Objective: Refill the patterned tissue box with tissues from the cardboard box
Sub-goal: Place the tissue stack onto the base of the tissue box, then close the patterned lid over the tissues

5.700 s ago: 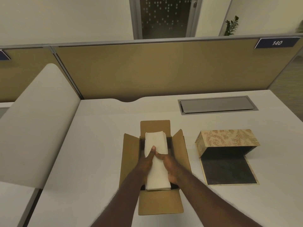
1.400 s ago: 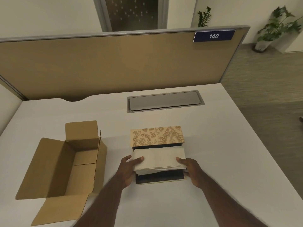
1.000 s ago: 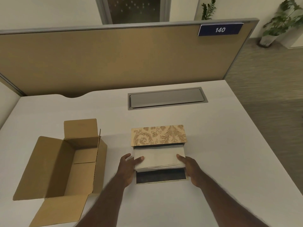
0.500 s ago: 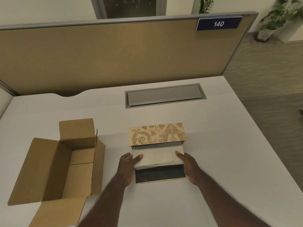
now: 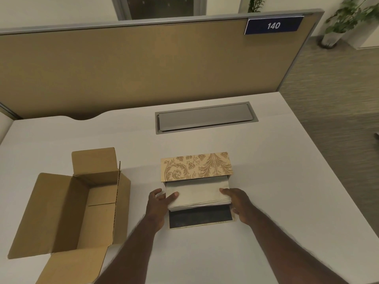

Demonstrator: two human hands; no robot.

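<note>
The patterned tissue box (image 5: pixel 196 165) lies on the white desk with its dark-lined flap (image 5: pixel 201 216) folded down toward me. A white stack of tissues (image 5: pixel 196 191) sits partway inside its opening, the near half sticking out over the flap. My left hand (image 5: pixel 159 203) grips the stack's left end, thumb on top. My right hand (image 5: pixel 239 202) holds the right end the same way. The cardboard box (image 5: pixel 67 210) stands open to the left, with nothing visible inside.
A grey cable hatch (image 5: pixel 205 117) is set into the desk (image 5: pixel 276 181) behind the tissue box. A tan partition (image 5: pixel 143 64) with a "140" sign (image 5: pixel 273 25) closes the far edge. The desk ends at the right over carpet.
The tissue stack left the cardboard box and came to the patterned box. Over the last second both hands have pushed it a little deeper into the opening.
</note>
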